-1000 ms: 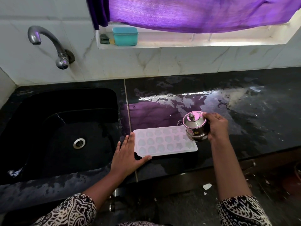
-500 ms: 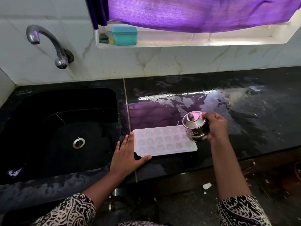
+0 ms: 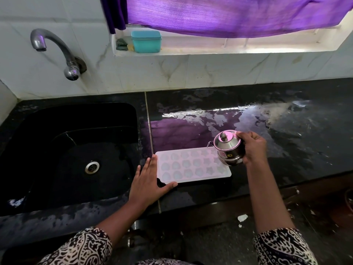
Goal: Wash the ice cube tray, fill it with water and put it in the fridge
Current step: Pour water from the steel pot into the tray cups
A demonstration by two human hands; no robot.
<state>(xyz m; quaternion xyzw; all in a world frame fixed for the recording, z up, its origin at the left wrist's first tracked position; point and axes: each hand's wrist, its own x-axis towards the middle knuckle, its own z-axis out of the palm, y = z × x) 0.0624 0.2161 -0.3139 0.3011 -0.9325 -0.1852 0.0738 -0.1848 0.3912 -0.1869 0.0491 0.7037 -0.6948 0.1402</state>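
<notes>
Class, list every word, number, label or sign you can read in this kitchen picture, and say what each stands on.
Round gold mark on the steel pot in the right hand: a single character, too blurred to read.
Ice cube tray: no text.
Teal box on the window ledge: no text visible.
Nothing else readable.

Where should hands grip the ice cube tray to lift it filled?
The flat rim at both short ends, one hand from each side, kept level: the ice cube tray lies flat on the counter, long, shallow, cells up. The left hand is at its left end; the right hand holds a steel pot.
</notes>
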